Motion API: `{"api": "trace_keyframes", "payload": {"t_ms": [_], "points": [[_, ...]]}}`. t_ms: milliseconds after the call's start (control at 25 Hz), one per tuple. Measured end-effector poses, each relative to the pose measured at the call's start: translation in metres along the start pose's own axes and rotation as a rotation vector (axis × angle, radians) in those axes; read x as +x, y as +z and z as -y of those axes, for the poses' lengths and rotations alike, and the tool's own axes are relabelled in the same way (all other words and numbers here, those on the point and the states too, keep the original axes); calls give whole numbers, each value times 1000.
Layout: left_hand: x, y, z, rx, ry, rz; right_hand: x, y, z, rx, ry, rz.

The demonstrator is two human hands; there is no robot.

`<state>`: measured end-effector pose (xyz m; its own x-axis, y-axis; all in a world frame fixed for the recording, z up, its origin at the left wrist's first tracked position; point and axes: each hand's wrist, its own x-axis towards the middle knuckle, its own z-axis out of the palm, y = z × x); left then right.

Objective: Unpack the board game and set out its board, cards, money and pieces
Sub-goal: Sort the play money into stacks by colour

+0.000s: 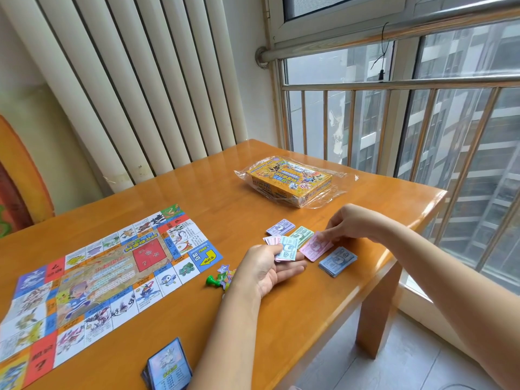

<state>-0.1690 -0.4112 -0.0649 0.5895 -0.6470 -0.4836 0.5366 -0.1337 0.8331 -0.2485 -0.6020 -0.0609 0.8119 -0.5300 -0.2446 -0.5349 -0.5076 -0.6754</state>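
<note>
"Sorting the money by colour, it looks like?"

"Yes. The left hand [267, 268] lies palm up, its thumb clamping a small wad of notes [287, 249] so they fan out readable. The right hand [346, 223] pinches a note on the pink pile [313, 247], with the purple pile [280, 227], green pile [303, 233] and blue pile [337, 260] close around it."

"Why over there?"

"Probably to keep the board [107, 277] free. It lies unfolded well to the left on the table [225, 187], with a pawn [211, 280] near its corner and the card deck [167, 364] at the near edge."

"And the box [289, 181]?"

"Parked at the far side amid its loose plastic wrap [244, 174]. I judge only the money needs finishing."
</note>
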Motion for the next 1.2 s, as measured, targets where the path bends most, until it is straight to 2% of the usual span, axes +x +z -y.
{"api": "trace_keyframes", "payload": {"t_ms": [200,320,400,480,560,800,1040,1200], "points": [[-1,-1,-1,7,5,-8,5,0,3,-93,25,20],[-2,-3,-3,-25,62,20,-1,1,6,-159,-21,-79],[-2,-2,-3,-34,137,60,-9,5,10,20,-142,-120],[-2,2,-1,15,217,86,-23,10,16,262,-250,-83],[-3,5,3,73,271,86,-35,15,19,368,-314,-51],[-4,10,5,121,257,197,-53,13,10,441,-282,-110],[-7,13,7,160,259,208,-62,3,-2,450,-236,-141],[-8,14,7,161,257,221,-69,-5,-4,523,-239,-102]]}}
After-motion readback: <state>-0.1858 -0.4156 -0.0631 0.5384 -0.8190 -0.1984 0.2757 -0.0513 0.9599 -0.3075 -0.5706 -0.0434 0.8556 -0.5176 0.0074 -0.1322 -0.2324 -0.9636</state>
